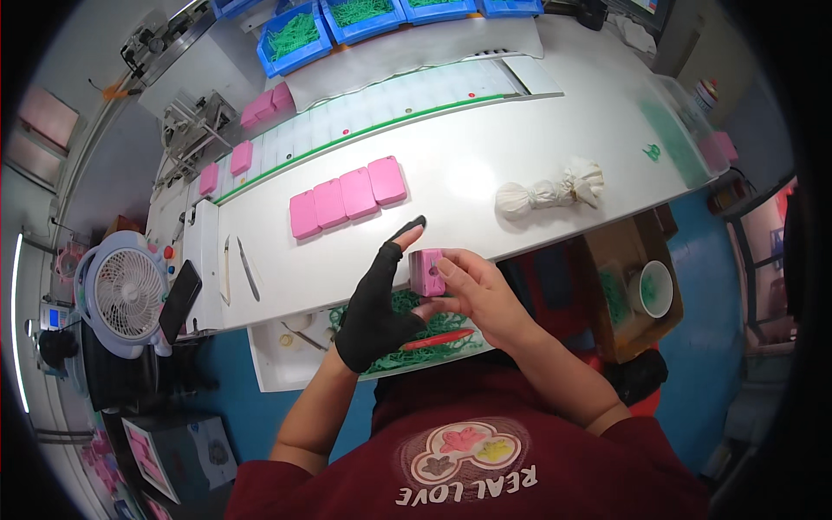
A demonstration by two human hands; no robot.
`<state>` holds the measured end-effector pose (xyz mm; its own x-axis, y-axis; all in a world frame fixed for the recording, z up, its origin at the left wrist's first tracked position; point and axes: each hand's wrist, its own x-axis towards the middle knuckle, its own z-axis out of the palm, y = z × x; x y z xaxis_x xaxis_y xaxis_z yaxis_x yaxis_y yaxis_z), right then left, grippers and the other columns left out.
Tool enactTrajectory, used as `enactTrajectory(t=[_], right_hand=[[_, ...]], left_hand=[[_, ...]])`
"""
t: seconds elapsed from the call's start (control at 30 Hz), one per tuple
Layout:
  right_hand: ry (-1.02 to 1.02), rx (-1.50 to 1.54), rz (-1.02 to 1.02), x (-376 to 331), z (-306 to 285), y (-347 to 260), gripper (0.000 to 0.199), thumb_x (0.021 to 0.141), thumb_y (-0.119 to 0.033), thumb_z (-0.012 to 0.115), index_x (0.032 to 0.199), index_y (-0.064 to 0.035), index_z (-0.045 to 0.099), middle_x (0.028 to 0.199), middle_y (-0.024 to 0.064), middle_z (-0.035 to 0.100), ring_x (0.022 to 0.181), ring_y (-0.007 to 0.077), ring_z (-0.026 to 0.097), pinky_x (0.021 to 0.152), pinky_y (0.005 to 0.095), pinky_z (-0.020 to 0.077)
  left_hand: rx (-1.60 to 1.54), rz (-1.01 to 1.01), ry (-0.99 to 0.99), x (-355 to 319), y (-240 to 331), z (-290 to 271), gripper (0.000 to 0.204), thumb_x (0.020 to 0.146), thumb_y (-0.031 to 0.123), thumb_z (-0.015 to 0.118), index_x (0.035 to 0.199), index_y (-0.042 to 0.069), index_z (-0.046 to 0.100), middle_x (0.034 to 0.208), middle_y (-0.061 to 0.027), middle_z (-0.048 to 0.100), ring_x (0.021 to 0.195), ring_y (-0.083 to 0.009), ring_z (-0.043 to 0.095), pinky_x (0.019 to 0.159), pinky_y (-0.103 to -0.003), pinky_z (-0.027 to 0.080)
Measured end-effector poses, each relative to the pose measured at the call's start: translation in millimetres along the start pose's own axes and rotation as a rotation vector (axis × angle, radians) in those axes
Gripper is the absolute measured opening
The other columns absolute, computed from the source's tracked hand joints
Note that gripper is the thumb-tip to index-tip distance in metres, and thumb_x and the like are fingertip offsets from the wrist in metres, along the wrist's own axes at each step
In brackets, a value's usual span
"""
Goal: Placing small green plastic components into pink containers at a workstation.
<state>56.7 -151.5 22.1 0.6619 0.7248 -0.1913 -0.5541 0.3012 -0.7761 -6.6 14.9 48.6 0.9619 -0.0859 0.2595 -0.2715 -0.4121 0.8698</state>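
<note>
My right hand (481,299) grips a small pink plastic case (427,272) between thumb and fingers, its narrow side with a small round mark turned up. Close by on the left is my left hand (381,295), in a black glove with bare fingertips, its fingers stretched out and apart around the case's left side; whether it touches the case I cannot tell. Beneath both hands, an open white drawer (269,368) contains green plastic scraps (451,325) and a red-handled tool (438,340). Several similar pink cases (347,197) lie in a slanted row on the white table.
A conveyor (321,134) with a green edge carries more pink cases. Blue bins (295,39) of green pieces stand behind it. A white cloth bundle (550,191) lies to the right, tweezers (248,269) to the left. A fan (128,290) and phone (180,299) flank the table's left end.
</note>
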Motion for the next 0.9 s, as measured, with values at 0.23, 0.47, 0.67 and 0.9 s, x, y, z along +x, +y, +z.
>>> enactTrajectory(t=[0.23,0.47,0.67,0.9], right_hand=[[0.136,-0.205,-0.230,-2.7,13.0,12.8,0.035,0.100,-0.021,0.050,0.122,0.0068,0.049,0.110,0.0125,0.061,0.100,0.0149,0.061,0.081,0.0288,0.0565],[0.213,-0.306,-0.249,-6.8,18.4,13.2,0.035,0.102,-0.024,0.046,0.119,0.0062,0.053,0.105,0.0121,0.063,0.094,0.0152,0.063,0.073,0.0296,0.0583],[0.242,-0.788,-0.393,-9.3,18.7,9.7,0.038,0.101,-0.028,0.047,0.118,0.0066,0.052,0.089,0.0147,0.066,0.081,0.0194,0.067,0.068,0.0312,0.0581],[0.321,-0.590,-0.474,-4.1,7.6,15.6,0.032,0.102,-0.021,0.042,0.115,0.0069,0.052,0.092,0.0141,0.065,0.081,0.0198,0.068,0.067,0.0321,0.0590]], left_hand=[[-0.130,-0.348,0.316,-5.2,10.3,17.7,0.039,0.078,0.005,0.075,0.113,-0.003,0.059,0.097,-0.0085,0.067,0.090,-0.0152,0.065,0.080,-0.028,0.053],[-0.232,-0.384,0.384,1.5,21.1,22.2,0.026,0.084,0.004,0.069,0.109,-0.004,0.065,0.096,-0.0100,0.070,0.084,-0.0123,0.066,0.075,-0.026,0.053],[-0.161,-0.301,0.398,0.5,19.9,29.0,0.023,0.087,0.003,0.066,0.109,-0.003,0.064,0.094,-0.0090,0.069,0.085,-0.0107,0.065,0.075,-0.025,0.053],[-0.185,-0.341,0.416,1.8,24.4,29.4,0.028,0.089,0.006,0.062,0.115,-0.003,0.061,0.097,-0.0083,0.067,0.087,-0.0109,0.062,0.077,-0.026,0.051]])
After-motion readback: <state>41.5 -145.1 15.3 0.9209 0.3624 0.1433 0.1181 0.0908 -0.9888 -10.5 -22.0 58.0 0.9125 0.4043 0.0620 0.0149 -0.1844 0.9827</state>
